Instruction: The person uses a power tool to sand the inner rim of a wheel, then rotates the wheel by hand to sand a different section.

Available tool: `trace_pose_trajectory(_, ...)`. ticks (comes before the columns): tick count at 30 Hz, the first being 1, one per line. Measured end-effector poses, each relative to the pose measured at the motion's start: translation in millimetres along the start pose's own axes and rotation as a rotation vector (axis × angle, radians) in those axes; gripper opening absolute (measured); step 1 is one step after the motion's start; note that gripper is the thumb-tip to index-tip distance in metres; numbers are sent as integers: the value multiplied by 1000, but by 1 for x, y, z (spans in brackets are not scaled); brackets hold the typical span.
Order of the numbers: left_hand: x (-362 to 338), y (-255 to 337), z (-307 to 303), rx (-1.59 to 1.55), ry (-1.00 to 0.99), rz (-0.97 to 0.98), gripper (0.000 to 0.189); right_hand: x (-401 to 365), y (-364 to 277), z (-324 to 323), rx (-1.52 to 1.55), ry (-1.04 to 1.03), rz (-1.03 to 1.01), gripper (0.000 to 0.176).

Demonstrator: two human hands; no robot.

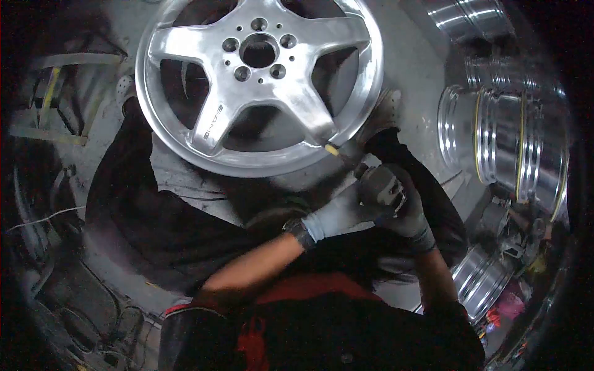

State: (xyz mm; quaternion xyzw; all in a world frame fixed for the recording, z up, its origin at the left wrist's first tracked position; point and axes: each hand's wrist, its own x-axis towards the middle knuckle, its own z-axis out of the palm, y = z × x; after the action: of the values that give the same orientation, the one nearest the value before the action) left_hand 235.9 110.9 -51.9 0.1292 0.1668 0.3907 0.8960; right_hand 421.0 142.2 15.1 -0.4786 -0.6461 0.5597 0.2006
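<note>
A polished five-spoke alloy wheel (250, 161) lies face up in front of me. My left hand (340, 213), in a grey-white glove, is closed round a dark handheld rotary tool (378, 184). On the tool's other side, my right hand (411, 213), also gloved, grips its body. A thin shaft runs from the tool up to a small bit with a yellowish band (332, 149), which overlaps the lower right spoke's end at the wheel's lip. The gloves partly hide the tool's body.
My dark-trousered legs (167, 222) are bent on either side of the wheel. Several shiny wheel barrels (501, 136) stand in a row at the right, with another barrel (482, 278) below them. A frame-like stand (74, 60) is at the left, and a pale cable (46, 218) crosses the floor.
</note>
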Motion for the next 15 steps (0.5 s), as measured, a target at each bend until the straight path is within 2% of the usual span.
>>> trace_pose_trajectory(1, -1, -4, -2, -3, 0, -5, 78, -1, 0, -3, -5, -14, -23, 88)
trace_pose_trajectory(2, -4, -9, -6, 264, 6, 70, 79, -3, 5, -4, -4, -12, -18, 88)
trace_pose_trajectory(3, -6, -13, -9, 531, 13, 147, 80, -7, 13, -4, 36, -34, 95, 89)
trace_pose_trajectory(4, -7, -16, -11, 531, 13, 144, 80, -7, 16, -2, 76, -54, 206, 90)
trace_pose_trajectory(5, -7, -18, -12, 494, 11, 135, 80, -8, 16, -2, 79, -51, 208, 90)
trace_pose_trajectory(7, -6, -18, -13, 456, 8, 123, 79, -7, 9, -1, -82, -59, 68, 92)
trace_pose_trajectory(9, -4, -13, -10, 35, -36, -20, 78, -5, -7, 2, -44, -39, 157, 92)
trace_pose_trajectory(10, -3, -19, -14, 31, -36, -24, 78, -3, -11, 4, -8, -21, 241, 93)
trace_pose_trajectory(11, -1, -25, -20, -62, -34, -41, 79, -3, -10, 7, -6, -19, 245, 93)
trace_pose_trajectory(13, -4, -27, -25, -155, -31, -64, 80, -2, -8, 11, -75, -71, 126, 95)
trace_pose_trajectory(15, -17, -7, -24, -985, -46, -246, 75, 2, 11, 15, -60, -70, 202, 94)
